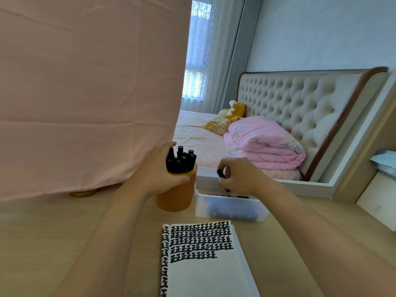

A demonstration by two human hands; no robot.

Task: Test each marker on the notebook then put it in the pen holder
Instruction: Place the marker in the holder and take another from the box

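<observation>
Left hand [158, 174] grips the crowded pen holder [177, 196]; the marker [220, 173] pinched in the right hand [237, 176] beside it may jam on insertion.

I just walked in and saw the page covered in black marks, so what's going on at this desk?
A person is testing markers. The left hand grips the orange pen holder, already crowded with black markers. The right hand pinches one more marker just above the clear plastic box beside the holder. The open notebook lies nearer the person, its top filled with rows of black test marks.
</observation>
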